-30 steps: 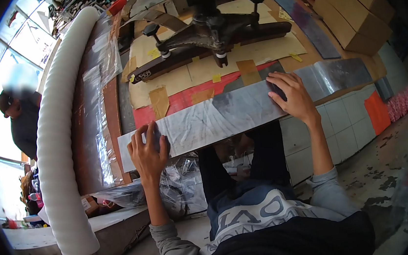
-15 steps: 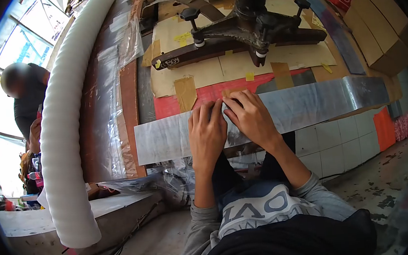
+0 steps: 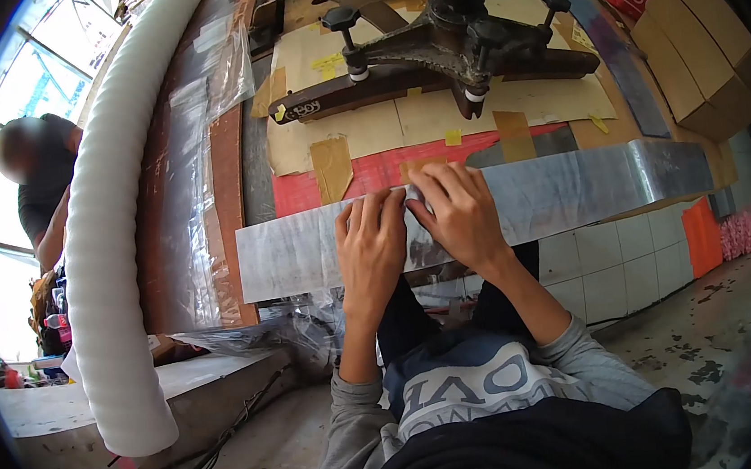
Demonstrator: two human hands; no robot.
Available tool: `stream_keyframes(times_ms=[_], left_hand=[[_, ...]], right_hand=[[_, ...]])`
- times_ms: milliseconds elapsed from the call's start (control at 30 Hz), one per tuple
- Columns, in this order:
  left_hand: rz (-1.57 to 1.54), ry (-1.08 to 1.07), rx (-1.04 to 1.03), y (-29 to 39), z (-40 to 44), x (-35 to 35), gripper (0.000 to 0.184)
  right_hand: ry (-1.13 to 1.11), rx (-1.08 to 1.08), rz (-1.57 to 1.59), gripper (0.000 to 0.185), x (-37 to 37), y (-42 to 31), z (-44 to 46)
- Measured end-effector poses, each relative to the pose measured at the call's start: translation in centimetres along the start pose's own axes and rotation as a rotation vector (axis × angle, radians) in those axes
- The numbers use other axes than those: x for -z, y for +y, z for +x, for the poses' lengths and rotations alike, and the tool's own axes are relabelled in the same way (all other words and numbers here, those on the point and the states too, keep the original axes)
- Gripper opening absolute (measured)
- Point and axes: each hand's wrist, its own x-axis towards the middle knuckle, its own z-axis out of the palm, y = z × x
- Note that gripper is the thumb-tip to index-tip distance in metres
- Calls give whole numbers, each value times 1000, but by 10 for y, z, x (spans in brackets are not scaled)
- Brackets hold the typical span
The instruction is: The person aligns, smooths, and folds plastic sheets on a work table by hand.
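Observation:
A long grey strip with a cloudy, film-like surface (image 3: 570, 187) lies along the near edge of the table. My left hand (image 3: 373, 251) rests over its middle, fingers bent and pressed together, tips near the strip's far edge. Close beside it, almost touching, is my right hand (image 3: 462, 213), with its thumb and fingers drawn together. Whatever is between the fingertips is too small and hidden to make out. Red material (image 3: 303, 191) and pieces of brown tape (image 3: 333, 171) lie just beyond the strip.
A dark metal clamp frame (image 3: 430, 53) stands over cream board (image 3: 357, 132). A white foam roll (image 3: 109, 233) runs along the left, with clear plastic (image 3: 200, 197) beside it. Cardboard boxes (image 3: 693, 59) are at right. Behind the roll, a person (image 3: 45, 180) stands at far left.
My hands were apart on the strip one second ago, then came together over its middle. Since then they have stayed close, with small finger movements. The view has shifted.

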Motion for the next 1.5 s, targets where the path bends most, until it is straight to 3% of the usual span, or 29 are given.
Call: stream_keyframes(times_ms=[533,633,733,933,967,1067,1133,1200,1267,1400,1500], left_hand=[[-26,-119,-186,-9,18,10,33],[57,-134,-166,-19,18,18,26],[134,-125,-102,-48,13,31,34],[319,-85,128,-105,-14,79,34],[370,-54,90,-105,-15,79,33],[420,11,37,-91,-16,71,30],[323,15,70,-54,-16,61,29],[72,34,-86,-1,-15,45,29],[-65,-100,-147,33,-7,46,28],[-78,-15,139,-15,9,49,23],[71,-132,108,-77,0,63,30]], right_hand=[[-58,-20,-8,12,-5,8,1],[-57,-3,-11,11,-2,7,1],[-60,-31,15,10,0,5,2],[-64,-96,65,9,-2,4,2],[-72,-104,62,10,-2,3,2],[-70,-87,43,13,-5,5,-1],[-49,-68,47,17,-3,5,-1],[-26,-43,75,23,3,3,1],[-33,-24,71,26,2,4,0],[-137,-19,170,21,5,9,-2],[-131,-19,157,13,2,10,-2]])
